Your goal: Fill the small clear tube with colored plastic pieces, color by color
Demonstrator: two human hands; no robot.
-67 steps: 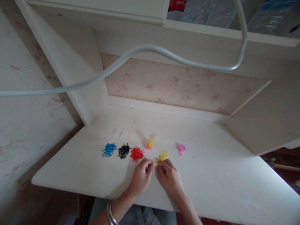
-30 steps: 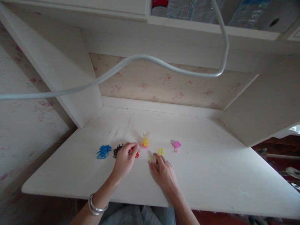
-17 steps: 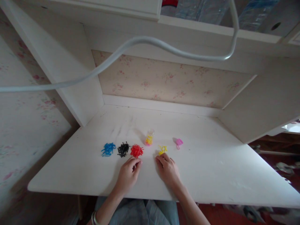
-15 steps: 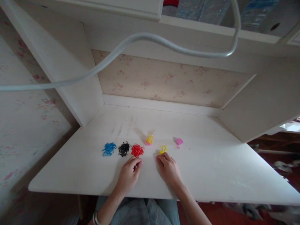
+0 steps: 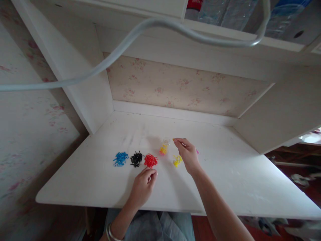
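Note:
On the white desk (image 5: 225, 180) lie small heaps of tiny plastic pieces in a row: blue (image 5: 120, 158), black (image 5: 136, 158), red (image 5: 150, 160) and yellow (image 5: 177, 161). A small clear bottle (image 5: 164, 147) with yellow and pink bits inside stands behind them. My right hand (image 5: 187, 154) is raised over the desk, its fingertips pinched right beside the bottle's mouth with a tiny yellow bit showing in them. It hides most of a pink thing (image 5: 197, 151). My left hand (image 5: 144, 184) rests curled on the desk just in front of the red heap.
A thick white cable (image 5: 150, 24) sags across the top of the view. Desk side panels rise on the left (image 5: 82, 83) and right (image 5: 281, 113). Plastic bottles (image 5: 220, 10) stand on the shelf above. The desk's front edge lies close to my lap.
My right hand has lifted from beside the yellow heap and moved back to the bottle's mouth in a pinch. My left hand, which went to the red heap a second ago, has stayed in front of it.

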